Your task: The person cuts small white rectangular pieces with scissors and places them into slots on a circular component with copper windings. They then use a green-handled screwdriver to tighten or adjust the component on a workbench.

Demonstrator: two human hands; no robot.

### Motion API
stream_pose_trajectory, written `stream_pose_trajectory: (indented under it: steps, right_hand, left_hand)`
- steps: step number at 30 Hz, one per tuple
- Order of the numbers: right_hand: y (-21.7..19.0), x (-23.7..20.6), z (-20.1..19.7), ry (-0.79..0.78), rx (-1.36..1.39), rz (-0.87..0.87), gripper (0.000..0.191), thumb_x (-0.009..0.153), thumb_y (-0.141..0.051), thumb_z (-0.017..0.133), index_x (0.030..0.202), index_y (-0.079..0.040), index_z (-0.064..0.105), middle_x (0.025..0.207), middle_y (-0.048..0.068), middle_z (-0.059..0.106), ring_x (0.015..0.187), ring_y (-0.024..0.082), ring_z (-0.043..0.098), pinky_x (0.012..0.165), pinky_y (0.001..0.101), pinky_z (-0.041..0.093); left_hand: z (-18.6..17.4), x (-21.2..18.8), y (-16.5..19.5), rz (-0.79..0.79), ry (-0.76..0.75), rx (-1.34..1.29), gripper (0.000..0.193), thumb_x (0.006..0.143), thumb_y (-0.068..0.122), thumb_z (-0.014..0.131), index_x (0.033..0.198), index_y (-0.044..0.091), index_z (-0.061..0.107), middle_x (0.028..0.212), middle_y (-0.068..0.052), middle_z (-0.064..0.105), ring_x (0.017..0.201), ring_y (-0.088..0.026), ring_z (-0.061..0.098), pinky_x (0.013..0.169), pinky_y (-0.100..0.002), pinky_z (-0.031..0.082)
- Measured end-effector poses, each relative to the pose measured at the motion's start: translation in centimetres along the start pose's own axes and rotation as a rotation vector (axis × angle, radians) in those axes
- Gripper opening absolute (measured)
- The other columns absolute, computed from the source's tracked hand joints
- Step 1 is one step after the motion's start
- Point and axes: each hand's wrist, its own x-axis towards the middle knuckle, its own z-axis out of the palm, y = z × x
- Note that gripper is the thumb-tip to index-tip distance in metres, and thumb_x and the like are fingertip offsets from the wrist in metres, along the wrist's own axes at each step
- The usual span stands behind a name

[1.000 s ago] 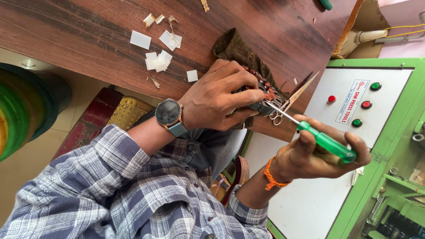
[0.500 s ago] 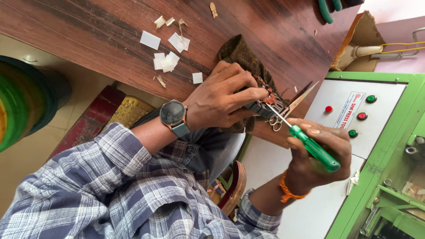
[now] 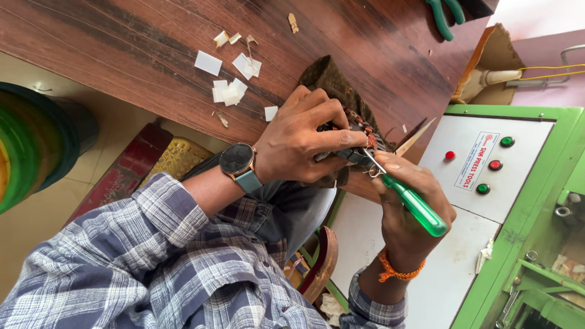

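Note:
My left hand (image 3: 301, 137), with a dark wristwatch (image 3: 239, 162) on its wrist, grips a small dark part with copper-coloured windings (image 3: 359, 129) at the edge of the brown wooden table (image 3: 122, 55). My right hand (image 3: 411, 213), wearing an orange thread bracelet (image 3: 399, 271), holds a green-handled screwdriver (image 3: 417, 207). Its metal tip touches the part just below my left fingers. A dark cloth (image 3: 329, 76) lies on the table behind the part.
Several white paper scraps (image 3: 228, 76) lie on the table. Green-handled pliers (image 3: 445, 15) rest at the far edge. To the right stands a green and white machine panel (image 3: 487, 164) with red and green buttons. A green round container (image 3: 30, 140) sits at left.
My right hand has drawn closer to my left hand, bringing the screwdriver tip up against the part. The view has shifted slightly.

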Motion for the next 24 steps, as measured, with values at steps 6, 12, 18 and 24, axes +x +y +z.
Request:
stream_pose_trajectory:
  steps: [6,12,18,24]
  right_hand:
    - [0.4,0.2,-0.6,-0.011,-0.016,0.079,0.021,0.098,-0.001,0.082,0.114,0.000,0.068,0.108,0.015,0.075,0.100,0.019,0.072,0.091,0.0238,0.057]
    - [-0.6,0.8,-0.5,-0.008,-0.028,0.097,0.021,0.099,-0.002,0.083,0.113,0.001,0.068,0.110,0.013,0.074,0.101,0.017,0.073,0.091,0.0231,0.058]
    - [-0.6,1.2,0.0,-0.037,-0.156,-0.068,0.023,0.098,0.000,0.084,0.116,0.002,0.069,0.107,0.014,0.075,0.099,0.019,0.076,0.086,0.0241,0.060]
    - [1.4,-0.5,0.6,0.212,0.280,0.085,0.033,0.103,-0.018,0.081,0.117,0.006,0.064,0.103,0.019,0.075,0.093,0.022,0.075,0.082,0.0290,0.061]
  left_hand:
    - [0.1,0.2,0.4,-0.016,-0.014,-0.003,0.043,0.080,0.025,0.088,0.121,0.024,0.073,0.099,0.005,0.060,0.098,-0.020,0.055,0.087,-0.039,0.039]
    - [0.4,0.3,0.5,-0.038,-0.008,-0.024,0.042,0.080,0.023,0.088,0.119,0.023,0.072,0.100,0.006,0.061,0.098,-0.019,0.055,0.088,-0.039,0.039]
    - [0.3,0.0,0.6,-0.055,0.003,-0.031,0.040,0.080,0.023,0.088,0.117,0.024,0.072,0.102,0.006,0.061,0.101,-0.020,0.056,0.090,-0.038,0.040]
    - [-0.8,0.9,1.0,-0.042,-0.040,0.021,0.037,0.083,0.025,0.088,0.117,0.022,0.072,0.104,0.005,0.062,0.102,-0.020,0.056,0.088,-0.039,0.040]
